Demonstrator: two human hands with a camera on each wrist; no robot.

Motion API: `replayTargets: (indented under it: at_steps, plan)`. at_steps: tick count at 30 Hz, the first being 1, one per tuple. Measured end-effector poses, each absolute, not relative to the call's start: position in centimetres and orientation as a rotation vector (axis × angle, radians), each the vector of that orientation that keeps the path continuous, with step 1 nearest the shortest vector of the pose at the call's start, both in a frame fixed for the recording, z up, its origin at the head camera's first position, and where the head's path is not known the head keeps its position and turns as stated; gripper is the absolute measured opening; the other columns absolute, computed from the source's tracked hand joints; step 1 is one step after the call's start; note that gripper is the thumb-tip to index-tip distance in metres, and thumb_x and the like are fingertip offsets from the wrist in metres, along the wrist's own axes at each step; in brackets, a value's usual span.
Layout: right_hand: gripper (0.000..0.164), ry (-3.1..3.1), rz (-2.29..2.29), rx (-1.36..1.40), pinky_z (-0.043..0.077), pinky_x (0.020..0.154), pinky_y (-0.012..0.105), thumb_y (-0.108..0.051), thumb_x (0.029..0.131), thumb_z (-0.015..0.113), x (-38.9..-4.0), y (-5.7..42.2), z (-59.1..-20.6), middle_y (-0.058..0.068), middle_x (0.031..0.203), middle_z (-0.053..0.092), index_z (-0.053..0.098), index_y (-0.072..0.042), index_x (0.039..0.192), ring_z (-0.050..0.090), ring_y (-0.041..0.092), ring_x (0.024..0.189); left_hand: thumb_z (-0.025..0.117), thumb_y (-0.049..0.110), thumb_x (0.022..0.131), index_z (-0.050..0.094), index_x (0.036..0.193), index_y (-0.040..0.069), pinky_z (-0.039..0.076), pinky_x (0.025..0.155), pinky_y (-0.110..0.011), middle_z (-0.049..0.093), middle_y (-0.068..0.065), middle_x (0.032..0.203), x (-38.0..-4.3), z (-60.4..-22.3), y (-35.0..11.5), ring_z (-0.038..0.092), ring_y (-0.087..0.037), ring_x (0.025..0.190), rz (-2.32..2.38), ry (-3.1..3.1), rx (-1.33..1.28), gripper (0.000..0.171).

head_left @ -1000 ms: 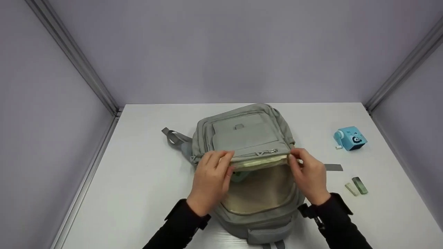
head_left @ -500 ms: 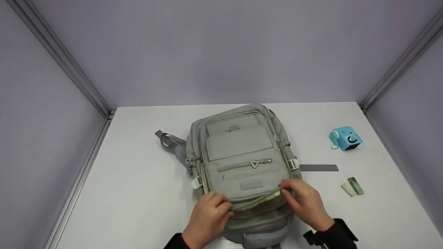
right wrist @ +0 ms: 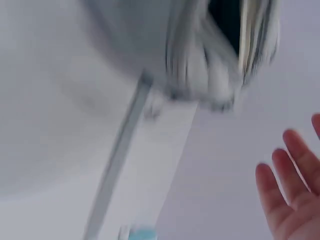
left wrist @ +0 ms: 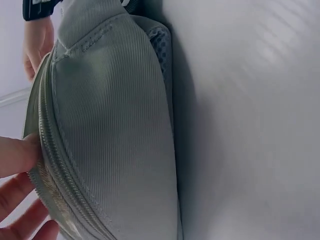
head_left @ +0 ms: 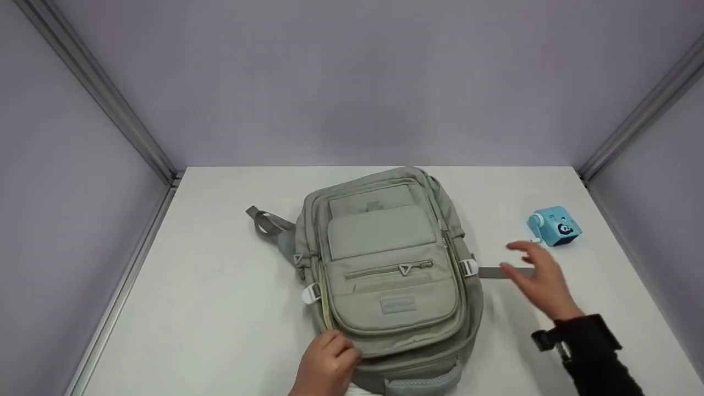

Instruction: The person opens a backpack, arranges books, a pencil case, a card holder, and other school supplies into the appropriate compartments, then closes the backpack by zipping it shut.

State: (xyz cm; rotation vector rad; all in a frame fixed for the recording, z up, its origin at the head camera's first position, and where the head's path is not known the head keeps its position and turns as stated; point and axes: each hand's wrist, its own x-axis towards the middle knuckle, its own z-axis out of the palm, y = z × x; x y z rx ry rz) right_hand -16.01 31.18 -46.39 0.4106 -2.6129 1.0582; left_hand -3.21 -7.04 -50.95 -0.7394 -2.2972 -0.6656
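Observation:
A grey-green backpack (head_left: 385, 234) lies front side up on the white table, its front flap folded down over the opening. Between thumb (left wrist: 17, 157) and fingers, my left hand (head_left: 327, 366) pinches the zippered edge (left wrist: 47, 125) at the lower left. The zipper is undone there. My right hand (head_left: 544, 283) is in the air to the right of the backpack, holding nothing, with its fingers (right wrist: 295, 182) spread apart. Just beyond its fingertips stands a blue crank pencil sharpener (head_left: 555, 226) with a panda picture.
A flat grey strap (head_left: 495, 273) extends right from the backpack, and a looped shoulder strap (head_left: 272, 223) sticks out left. White buckles (head_left: 311, 294) sit on the bag's sides. Grey-lilac walls (head_left: 352, 82) enclose the table (head_left: 220, 264) at the back and sides.
The flap has come down over the opening. My right hand has let go of its edge and moved right and up toward the sharpener, covering two small green pieces. My left hand keeps its pinch.

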Motion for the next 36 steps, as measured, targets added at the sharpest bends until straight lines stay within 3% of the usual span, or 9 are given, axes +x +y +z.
replayTargets:
  at_steps: [5, 11, 15, 19, 23, 29, 36]
  plan:
    - [0.050, -2.710, 0.910, 0.127, 0.029, 0.091, 0.057, -0.017, 0.086, 0.062, -20.7, 37.0, -46.9, 0.033, 0.119, 0.045, 0.044, 0.011, 0.123, 0.039, 0.047, 0.111, 0.068, 0.008, 0.075, 0.064, 0.064, 0.019, 0.040, 0.062, -0.023, 0.051, 0.007, 0.064, -2.9, -50.7, -7.0, 0.049, -0.007, 0.064, -0.633, -2.283, -0.707, 0.016]
    - [0.066, -2.873, 0.846, -0.302, 0.021, 0.097, 0.065, -0.031, 0.089, 0.055, -23.2, 41.5, -48.7, 0.042, 0.133, 0.026, 0.029, 0.009, 0.135, 0.022, 0.059, 0.122, 0.047, 0.009, 0.091, 0.066, 0.067, 0.017, 0.042, 0.061, -0.023, 0.054, 0.006, 0.067, -3.4, -50.0, -6.8, 0.051, -0.007, 0.063, -0.620, -2.264, -0.683, 0.032]
    - [0.076, -3.004, 0.837, -0.438, 0.021, 0.093, 0.073, -0.037, 0.090, 0.051, -23.6, 42.7, -50.4, 0.040, 0.143, 0.005, 0.013, -0.003, 0.145, 0.009, 0.063, 0.126, 0.050, 0.009, 0.089, 0.066, 0.067, 0.017, 0.042, 0.057, -0.021, 0.052, 0.006, 0.066, -3.3, -50.0, -6.9, 0.049, -0.006, 0.060, -0.622, -2.266, -0.666, 0.028]
    - [0.078, -3.091, 0.807, -0.482, 0.019, 0.092, 0.075, -0.041, 0.090, 0.050, -24.0, 43.1, -51.6, 0.039, 0.145, -0.005, 0.005, -0.013, 0.148, 0.005, 0.064, 0.127, 0.054, 0.011, 0.086, 0.066, 0.066, 0.017, 0.040, 0.055, -0.020, 0.051, 0.006, 0.064, -3.0, -50.4, -7.1, 0.047, -0.005, 0.057, -0.624, -2.265, -0.646, 0.025]
    - [0.075, -3.066, 0.749, -0.499, 0.023, 0.094, 0.072, -0.040, 0.089, 0.052, -24.3, 43.0, -51.9, 0.039, 0.144, 0.003, 0.014, -0.010, 0.146, 0.014, 0.063, 0.126, 0.047, 0.014, 0.091, 0.066, 0.065, 0.018, 0.041, 0.057, -0.020, 0.051, 0.007, 0.064, -2.9, -50.6, -7.1, 0.047, -0.006, 0.058, -0.627, -2.271, -0.643, 0.032]
    - [0.057, -2.964, 0.671, -0.549, 0.037, 0.084, 0.060, -0.034, 0.089, 0.052, -24.9, 42.1, -51.6, 0.036, 0.122, 0.039, 0.036, 0.007, 0.125, 0.041, 0.053, 0.108, 0.045, 0.016, 0.093, 0.067, 0.066, 0.019, 0.042, 0.059, -0.021, 0.051, 0.008, 0.064, -2.8, -50.5, -7.1, 0.048, -0.005, 0.059, -0.646, -2.279, -0.630, 0.035]
    - [0.054, -3.042, 0.638, -0.571, 0.040, 0.072, 0.050, -0.031, 0.088, 0.054, -25.4, 40.7, -51.0, 0.035, 0.107, 0.046, 0.037, 0.011, 0.117, 0.047, 0.046, 0.094, 0.043, 0.014, 0.093, 0.066, 0.067, 0.016, 0.039, 0.056, -0.017, 0.051, 0.007, 0.066, -3.0, -50.2, -7.2, 0.048, -0.005, 0.058, -0.644, -2.264, -0.645, 0.036]
